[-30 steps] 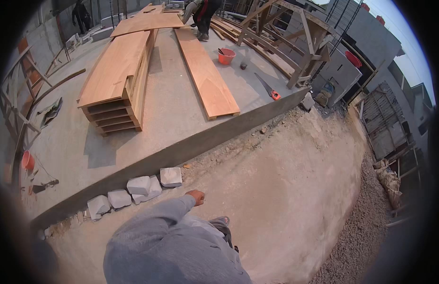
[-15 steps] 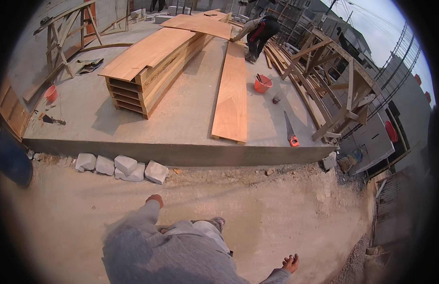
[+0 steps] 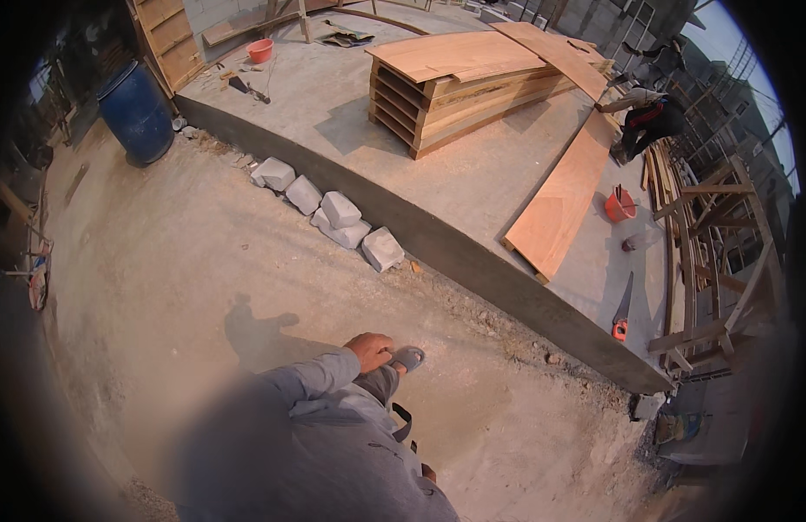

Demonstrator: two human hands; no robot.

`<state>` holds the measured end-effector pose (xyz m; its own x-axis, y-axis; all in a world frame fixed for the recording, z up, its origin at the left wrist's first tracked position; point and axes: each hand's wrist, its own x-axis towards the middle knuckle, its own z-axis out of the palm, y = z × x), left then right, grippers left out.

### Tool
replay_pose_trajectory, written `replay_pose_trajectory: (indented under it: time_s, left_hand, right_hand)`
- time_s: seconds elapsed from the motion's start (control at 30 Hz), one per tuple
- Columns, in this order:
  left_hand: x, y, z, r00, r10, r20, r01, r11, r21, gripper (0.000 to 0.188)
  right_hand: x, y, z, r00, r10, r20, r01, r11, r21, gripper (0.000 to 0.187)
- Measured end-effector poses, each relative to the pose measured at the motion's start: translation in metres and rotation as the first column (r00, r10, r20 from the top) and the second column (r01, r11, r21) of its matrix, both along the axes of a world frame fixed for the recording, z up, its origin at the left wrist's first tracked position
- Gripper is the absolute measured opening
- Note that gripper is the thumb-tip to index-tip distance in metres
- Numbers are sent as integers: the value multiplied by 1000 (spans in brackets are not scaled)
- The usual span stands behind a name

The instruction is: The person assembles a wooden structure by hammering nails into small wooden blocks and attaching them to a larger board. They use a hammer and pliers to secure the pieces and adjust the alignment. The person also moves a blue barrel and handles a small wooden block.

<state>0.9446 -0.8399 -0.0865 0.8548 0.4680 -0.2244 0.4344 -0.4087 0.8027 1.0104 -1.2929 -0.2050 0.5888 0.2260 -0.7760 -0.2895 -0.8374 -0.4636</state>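
My left hand [image 3: 370, 350] hangs in front of my body, below the grey sleeve [image 3: 312, 378], loosely bent with its fingers a little apart and nothing visible in it. Just beside it, a sandalled foot [image 3: 409, 358] is on the dusty ground. My right hand does not show; a small skin-coloured patch at my body's right edge is too little to tell. Nearest ahead lie several pale concrete blocks [image 3: 340, 210] along the foot of a raised concrete slab [image 3: 472, 291].
On the slab are a stack of timber-framed panels [image 3: 494, 113], a long plywood strip [image 3: 564, 200], an orange bucket [image 3: 620, 205] and a handsaw [image 3: 622, 317]. A person [image 3: 651, 122] bends over the plywood. A blue barrel [image 3: 135, 113] stands left; wooden trestles [image 3: 725, 261] stand right.
My view has swung left, so the slab and panels sit further right and the blue barrel shows fully. My left hand is now nearer the foot; my right hand has left the view.
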Motion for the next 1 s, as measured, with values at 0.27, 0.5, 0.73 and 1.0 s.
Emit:
replay_pose_trajectory:
  time_s: [0.27,0.5,0.73,1.0]
  left_hand:
    - [-409,37,-152,95,713,-695,-728,525,440,34]
    - [-432,64,-171,-15,634,-773,-838,414,356,39]
    - [-512,222,-185,178,718,-673,-793,509,334,36]
    - [-466,605,-66,191,938,-288,-918,275,287,17]
  right_hand:
    - [122,100,-7,963,-234,134,209,962,174,30]
    - [46,378,70,613,700,-366,-761,647,-36,58]
    - [-38,651,121,410,900,-148,-875,434,214,37]
    - [-1,835,232,73,997,-15,-938,73,338,27]
